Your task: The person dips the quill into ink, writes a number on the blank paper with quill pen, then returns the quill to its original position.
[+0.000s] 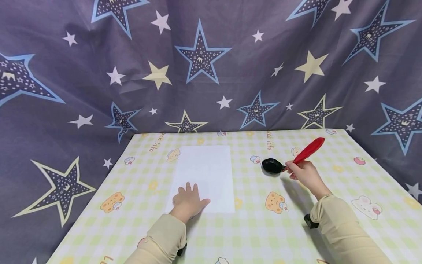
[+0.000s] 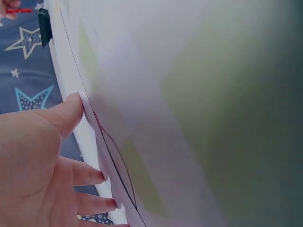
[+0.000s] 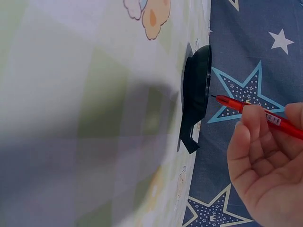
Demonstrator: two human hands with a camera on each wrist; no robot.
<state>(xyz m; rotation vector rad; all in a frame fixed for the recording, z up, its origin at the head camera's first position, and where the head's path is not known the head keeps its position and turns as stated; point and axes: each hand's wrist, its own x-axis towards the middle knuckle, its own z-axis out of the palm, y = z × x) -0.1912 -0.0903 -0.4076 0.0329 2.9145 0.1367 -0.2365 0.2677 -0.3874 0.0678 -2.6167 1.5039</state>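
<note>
My left hand (image 1: 188,201) rests with spread fingers on the lower part of a white sheet of paper (image 1: 204,167). In the left wrist view, the thumb and fingertips of that hand (image 2: 38,156) touch the sheet. My right hand (image 1: 308,176) pinches a red feather pen (image 1: 309,151), its plume rising to the upper right. Just left of that hand sits a small black dish (image 1: 272,166) with a short handle. From the right wrist side, the tip of the red pen (image 3: 232,101) points at the dish (image 3: 196,85) near its rim, apparently not touching it.
A green-and-white checked cloth with cartoon prints (image 1: 250,234) covers the table. Behind it hangs a dark curtain with stars (image 1: 204,95). Black wrist cameras (image 1: 311,221) are strapped under both sleeves.
</note>
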